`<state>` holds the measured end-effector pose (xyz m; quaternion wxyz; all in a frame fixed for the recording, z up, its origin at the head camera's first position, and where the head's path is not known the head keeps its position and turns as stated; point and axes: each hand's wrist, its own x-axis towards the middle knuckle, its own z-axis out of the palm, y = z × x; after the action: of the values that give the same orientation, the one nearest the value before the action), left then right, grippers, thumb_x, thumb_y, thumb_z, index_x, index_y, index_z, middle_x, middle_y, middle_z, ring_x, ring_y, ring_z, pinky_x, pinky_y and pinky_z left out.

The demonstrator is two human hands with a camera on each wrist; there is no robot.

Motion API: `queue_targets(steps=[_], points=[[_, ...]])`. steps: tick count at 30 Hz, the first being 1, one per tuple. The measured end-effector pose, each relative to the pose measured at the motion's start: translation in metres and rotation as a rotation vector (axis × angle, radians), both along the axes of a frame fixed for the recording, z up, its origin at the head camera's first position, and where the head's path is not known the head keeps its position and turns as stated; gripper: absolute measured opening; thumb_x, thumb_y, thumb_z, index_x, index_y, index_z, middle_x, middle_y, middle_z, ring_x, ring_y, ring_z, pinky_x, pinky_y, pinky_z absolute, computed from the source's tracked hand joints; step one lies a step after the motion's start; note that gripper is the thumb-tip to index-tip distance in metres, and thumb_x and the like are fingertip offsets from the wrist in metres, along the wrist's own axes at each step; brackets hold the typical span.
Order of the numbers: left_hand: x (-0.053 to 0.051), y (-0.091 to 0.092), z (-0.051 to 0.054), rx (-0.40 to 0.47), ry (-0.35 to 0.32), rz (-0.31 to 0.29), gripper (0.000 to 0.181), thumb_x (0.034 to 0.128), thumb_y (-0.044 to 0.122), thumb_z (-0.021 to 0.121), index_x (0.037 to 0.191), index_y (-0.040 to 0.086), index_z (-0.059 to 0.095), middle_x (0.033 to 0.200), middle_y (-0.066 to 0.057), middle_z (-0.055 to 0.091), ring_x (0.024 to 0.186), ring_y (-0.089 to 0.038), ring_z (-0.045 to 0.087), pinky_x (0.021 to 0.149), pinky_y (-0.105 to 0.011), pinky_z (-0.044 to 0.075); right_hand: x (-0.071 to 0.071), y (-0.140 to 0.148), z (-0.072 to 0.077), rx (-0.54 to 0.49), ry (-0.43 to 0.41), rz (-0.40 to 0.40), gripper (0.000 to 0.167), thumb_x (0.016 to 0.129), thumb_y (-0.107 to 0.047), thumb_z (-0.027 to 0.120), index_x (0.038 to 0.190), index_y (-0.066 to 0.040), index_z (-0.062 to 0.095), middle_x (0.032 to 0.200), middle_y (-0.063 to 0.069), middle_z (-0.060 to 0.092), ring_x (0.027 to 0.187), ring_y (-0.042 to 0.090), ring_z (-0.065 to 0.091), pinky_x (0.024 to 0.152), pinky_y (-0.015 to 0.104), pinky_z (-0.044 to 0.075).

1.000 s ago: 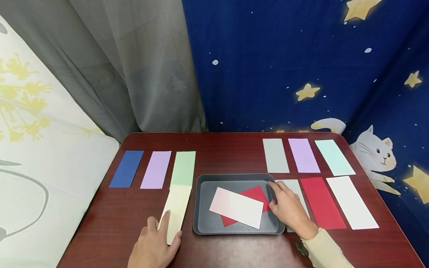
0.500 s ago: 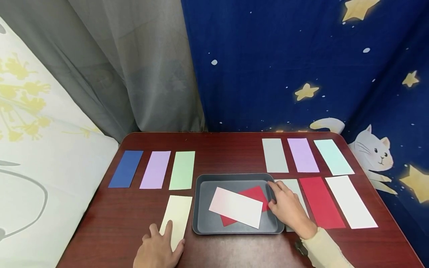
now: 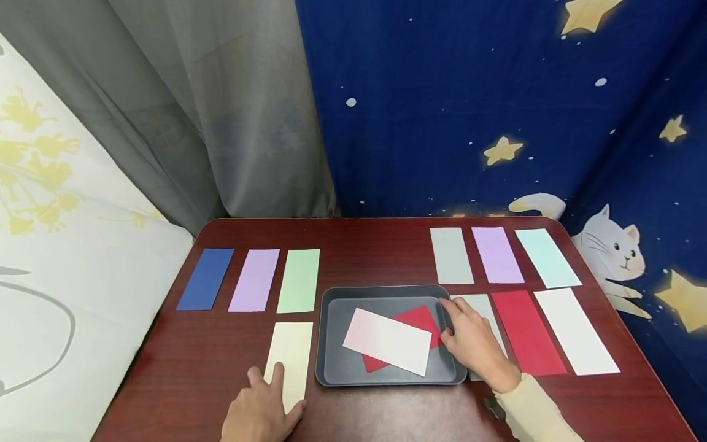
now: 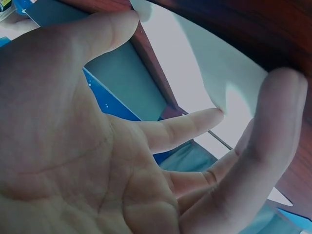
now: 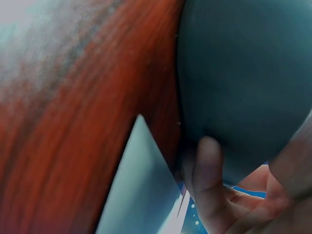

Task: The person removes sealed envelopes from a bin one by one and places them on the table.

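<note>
My left hand [image 3: 256, 406] rests on a cream paper card [image 3: 294, 350] lying left of a dark grey tray [image 3: 330, 344]; its index finger lies on the card and its thumb is at the right edge. In the left wrist view the fingers [image 4: 180, 129] are spread and loosely bent over the pale card. My right hand [image 3: 476, 344] grips the tray's right rim, with fingers curled round the wall in the right wrist view. Inside the tray, a white card with a pink end [image 3: 386, 342] overlaps a red card [image 3: 422, 320].
Blue [image 3: 205, 279], purple [image 3: 254, 280] and green [image 3: 298, 280] cards lie in a row at left. On the right are two rows of cards, including a red one [image 3: 527, 331] and a white one [image 3: 577, 331]. A grey card [image 3: 486, 304] lies partly under my right hand.
My left hand has drawn the cream card toward me, off the green card's lower end, and straightened it slightly. The right hand stays on the tray rim.
</note>
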<state>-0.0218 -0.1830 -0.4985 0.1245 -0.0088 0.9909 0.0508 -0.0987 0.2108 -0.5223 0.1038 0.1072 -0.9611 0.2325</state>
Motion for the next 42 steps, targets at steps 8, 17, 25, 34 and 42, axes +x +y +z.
queue_targets(steps=[8, 17, 25, 34, 42], points=[[-0.005, -0.001, 0.008, 0.031, 0.127, -0.066, 0.076, 0.088, 0.047, 0.089, 0.136, -0.004, 0.059, 0.106, -0.031, 0.052, 0.056, -0.039, 0.062, 0.052, -0.054, 0.056, 0.0, -0.001, 0.0, 0.0, 0.0, 0.004, 0.059, 0.081, 0.008, 0.079, 0.139, 0.011, 0.067, 0.119, 0.019, 0.067, 0.069, 0.014, 0.054, 0.054, 0.029, 0.047], [-0.024, 0.015, 0.026, 0.069, 0.404, -0.252, 0.053, 0.0904, 0.032, 0.087, 0.125, -0.003, 0.067, 0.105, -0.026, 0.059, 0.08, -0.039, 0.063, 0.054, -0.05, 0.059, 0.0, 0.0, 0.0, 0.001, 0.001, 0.003, 0.058, 0.081, 0.008, 0.079, 0.138, 0.011, 0.068, 0.119, 0.019, 0.067, 0.07, 0.016, 0.057, 0.054, 0.03, 0.048], [-0.053, 0.038, 0.04, 0.062, 0.476, -0.56, 0.048, 0.0889, 0.031, 0.088, 0.124, 0.001, 0.073, 0.114, -0.021, 0.068, 0.104, -0.04, 0.065, 0.082, -0.048, 0.061, 0.0, 0.0, -0.001, 0.007, -0.003, -0.005, 0.059, 0.081, 0.007, 0.079, 0.138, 0.011, 0.068, 0.119, 0.02, 0.067, 0.07, 0.016, 0.057, 0.055, 0.031, 0.048], [-0.088, 0.061, 0.031, 0.117, 0.449, -0.91, 0.051, 0.0901, 0.026, 0.087, 0.135, 0.008, 0.07, 0.135, -0.014, 0.066, 0.125, -0.034, 0.063, 0.108, -0.044, 0.053, 0.001, 0.0, -0.001, 0.005, -0.008, -0.008, 0.059, 0.081, 0.008, 0.079, 0.139, 0.01, 0.068, 0.118, 0.019, 0.067, 0.068, 0.015, 0.055, 0.055, 0.03, 0.048], [-0.105, 0.082, 0.023, -0.014, 0.412, -1.048, 0.055, 0.0926, 0.034, 0.087, 0.141, 0.014, 0.068, 0.143, -0.009, 0.065, 0.13, -0.029, 0.063, 0.111, -0.039, 0.051, -0.001, 0.0, -0.001, 0.012, -0.008, -0.009, 0.059, 0.081, 0.007, 0.079, 0.139, 0.01, 0.068, 0.119, 0.019, 0.067, 0.07, 0.016, 0.056, 0.056, 0.032, 0.049]])
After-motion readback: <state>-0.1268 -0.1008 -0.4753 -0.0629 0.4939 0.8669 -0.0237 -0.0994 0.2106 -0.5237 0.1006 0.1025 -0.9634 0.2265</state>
